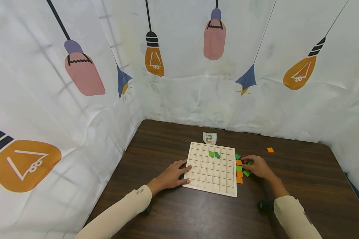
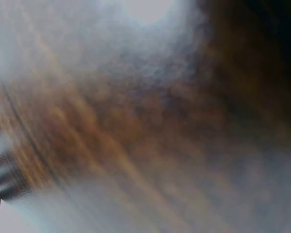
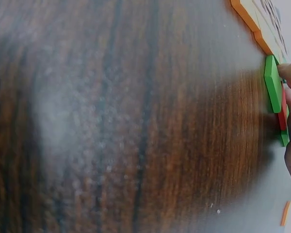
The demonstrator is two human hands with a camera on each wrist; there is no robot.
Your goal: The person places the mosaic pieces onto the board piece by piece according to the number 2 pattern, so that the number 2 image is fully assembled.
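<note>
A cream grid board (image 1: pixel 209 169) lies on the table, with a light green square tile (image 1: pixel 211 154) and a dark green rounded-corner tile (image 1: pixel 217 155) near its far side. My left hand (image 1: pixel 172 174) rests along the board's left edge, fingers spread and touching it. Beside the board's right edge, my right hand (image 1: pixel 257 166) reaches over loose tiles, thumb and index finger apart. Its thumb touches a green tile (image 3: pixel 272 85) in the right wrist view. Near it are an orange tile (image 1: pixel 239 180) and a green tile (image 1: pixel 246 173). Its fingers partly hide other tiles.
A small printed pattern card (image 1: pixel 209 138) lies just beyond the board. One orange tile (image 1: pixel 270 150) sits apart at the far right. The dark wooden table (image 1: pixel 197 215) meets a patterned curtain (image 1: pixel 182 93) at the back. The left wrist view is mostly blurred tabletop.
</note>
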